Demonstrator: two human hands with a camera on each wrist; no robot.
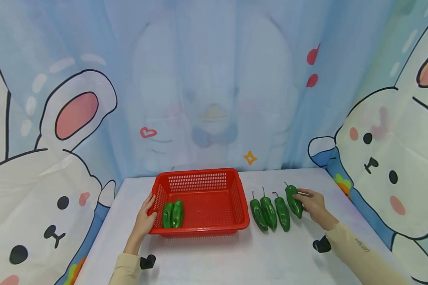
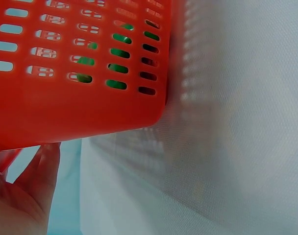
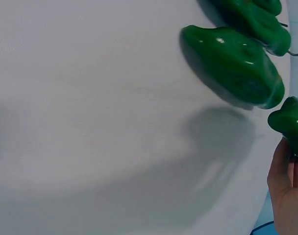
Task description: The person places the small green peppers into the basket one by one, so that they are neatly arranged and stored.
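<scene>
A red slotted basket [image 1: 203,231] stands mid-table with two green peppers [image 1: 172,214] lying in its left end. My left hand [image 1: 147,211] rests flat against the basket's left wall; the left wrist view shows straight fingers [image 2: 38,181] under the red wall [image 2: 65,103]. To the right of the basket lie several green peppers [image 1: 269,213] in a row. My right hand [image 1: 304,198] pinches the rightmost pepper [image 1: 293,201] near its stem end. That pepper [image 3: 290,120] sits at the right edge of the right wrist view, above my fingers [image 3: 284,191].
The table [image 1: 235,257] has a white cloth and is closed in by a blue rabbit-print curtain [image 1: 214,99] at the back and both sides. Bare cloth lies in front of the basket and peppers.
</scene>
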